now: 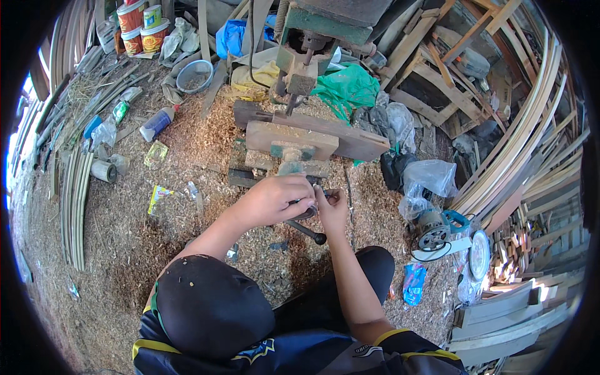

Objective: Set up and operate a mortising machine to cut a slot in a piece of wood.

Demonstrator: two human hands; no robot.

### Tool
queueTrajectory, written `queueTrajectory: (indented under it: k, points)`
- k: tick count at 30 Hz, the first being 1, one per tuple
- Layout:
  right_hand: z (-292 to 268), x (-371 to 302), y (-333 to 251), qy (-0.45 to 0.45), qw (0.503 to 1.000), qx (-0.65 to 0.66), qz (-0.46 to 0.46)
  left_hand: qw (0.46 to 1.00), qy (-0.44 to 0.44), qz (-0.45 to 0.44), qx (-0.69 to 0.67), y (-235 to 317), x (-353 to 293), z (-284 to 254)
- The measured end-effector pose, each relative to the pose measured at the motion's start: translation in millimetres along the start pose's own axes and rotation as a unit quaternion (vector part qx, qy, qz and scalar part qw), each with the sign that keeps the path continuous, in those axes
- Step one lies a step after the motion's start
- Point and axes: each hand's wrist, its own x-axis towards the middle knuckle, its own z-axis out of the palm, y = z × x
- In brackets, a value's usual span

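In front of me stands a drilling machine with a bit (291,103) pointing down at a wooden board (362,139). The board lies behind a wooden block (294,139) backed by a green metal clamp part (292,153). Both my hands meet at the clamp's handwheel, mostly hidden by my fingers. My left hand (278,199) curls over it from the left, fingers closed. From the right, my right hand (332,209) closes its fingers on a dark wheel handle. A lever with a black ball knob (320,239) sticks out below my hands.
Wood shavings cover the ground. Further left are a bottle (156,124), a grey basin (195,77) and paint buckets (155,36). To the right lie a power tool (434,231), plastic bags (428,181) and long wood strips (531,119). A rounded black shape (212,306) hides part of my left arm.
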Motion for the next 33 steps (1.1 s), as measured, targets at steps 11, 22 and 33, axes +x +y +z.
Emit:
queueTrajectory:
  k: [11, 22, 33]
  points:
    - [-2, 3, -8, 0.002, 0.98, 0.09, 0.178, 1.0, -0.004, -0.001, -0.011, 0, -1, -1]
    - [-1, 5, 7, -0.055, 0.975, 0.135, 0.166, 1.0, 0.006, 0.013, 0.001, 0, -2, -3]
    - [-1, 5, -5, -0.123, 0.892, 0.272, 0.339, 1.0, 0.005, -0.011, 0.002, 0, -3, -2]
